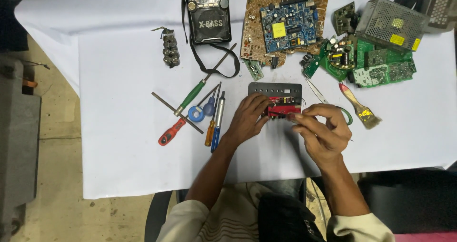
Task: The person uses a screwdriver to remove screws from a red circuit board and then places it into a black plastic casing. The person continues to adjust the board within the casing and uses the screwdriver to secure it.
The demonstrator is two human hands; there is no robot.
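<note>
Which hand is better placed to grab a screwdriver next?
Left, probably. The left hand rests on the red circuit board, right beside the screwdrivers. The right hand is on the board's far side, fingers pinched at its edge.

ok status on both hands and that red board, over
Left hand pressing on the red circuit board, which lies on the grey perforated plate. Right hand pinching at its right end; any tool hidden. Scissors close by, apart.
</note>
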